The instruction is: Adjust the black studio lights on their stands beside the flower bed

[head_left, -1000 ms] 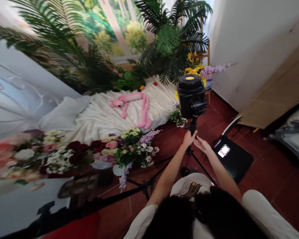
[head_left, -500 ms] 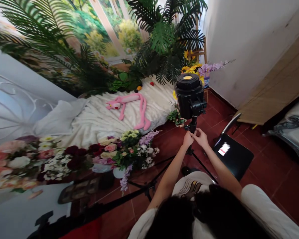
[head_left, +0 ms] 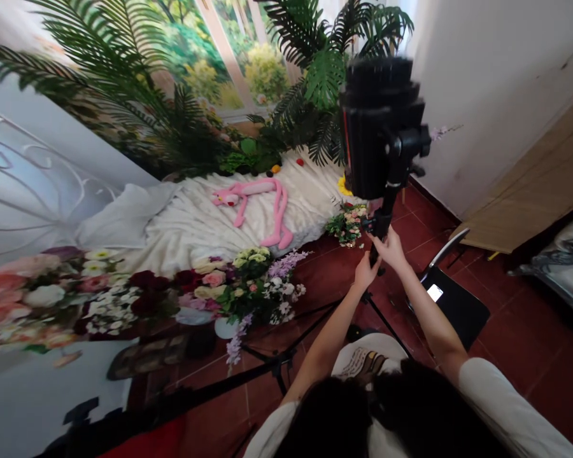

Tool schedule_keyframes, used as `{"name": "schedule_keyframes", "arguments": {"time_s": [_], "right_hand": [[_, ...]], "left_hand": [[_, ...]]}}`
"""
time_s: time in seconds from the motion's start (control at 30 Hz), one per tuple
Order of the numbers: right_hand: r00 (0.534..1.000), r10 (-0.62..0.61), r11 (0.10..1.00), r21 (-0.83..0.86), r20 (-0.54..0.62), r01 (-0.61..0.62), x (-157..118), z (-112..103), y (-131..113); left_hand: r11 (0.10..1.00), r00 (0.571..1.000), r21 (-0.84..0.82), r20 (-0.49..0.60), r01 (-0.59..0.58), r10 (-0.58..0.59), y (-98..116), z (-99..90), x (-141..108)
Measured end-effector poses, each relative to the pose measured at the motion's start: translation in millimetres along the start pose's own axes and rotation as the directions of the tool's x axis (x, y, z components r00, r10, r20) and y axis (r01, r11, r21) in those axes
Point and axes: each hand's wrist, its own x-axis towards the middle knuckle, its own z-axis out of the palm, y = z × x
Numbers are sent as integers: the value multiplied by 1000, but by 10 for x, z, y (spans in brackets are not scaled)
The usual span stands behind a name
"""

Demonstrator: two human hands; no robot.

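Note:
A large black studio light sits on top of a black stand, its head blurred a little. My right hand is wrapped round the stand's pole just under the light's mount. Lower on the same pole, my left hand has its fingers closed round it. Parts of the fingers on both hands are hidden by the pole and by each other. The stand's thin legs spread over the red tiles below my hands.
Right of the stand is a black chair with a lit phone. A pink plush toy lies on a white blanket. Flowers and another black tripod are at left; palm leaves rise behind.
The light has risen and looks larger and nearer. My right hand has moved up the pole, while my left hand sits slightly lower. The view has shifted slightly.

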Motion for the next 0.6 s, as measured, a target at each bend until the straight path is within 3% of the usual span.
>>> {"name": "schedule_keyframes", "arguments": {"time_s": [0.17, 0.33, 0.47, 0.53, 0.6], "right_hand": [[997, -47, 999, 25, -56, 48, 239, -92, -332], [997, 26, 1000, 8, -74, -26, 72, -120, -379], [990, 137, 990, -35, -41, -138, -369, -165, -95], [965, 263, 962, -75, -13, -264, -655, -157, 143], [921, 379, 910, -144, -87, -388, -912, -113, 386]], "left_hand": [[990, 997, 126, 13, 68, -70, 110, -68, 0], [974, 996, 213, 23, 79, -86, 84, -81, 4], [975, 998, 218, 23, 44, -50, 33, -60, 8], [977, 999, 210, 17, 26, -30, 19, -48, 15], [978, 1000, 208, 1, 14, -14, 14, -39, 21]]}}
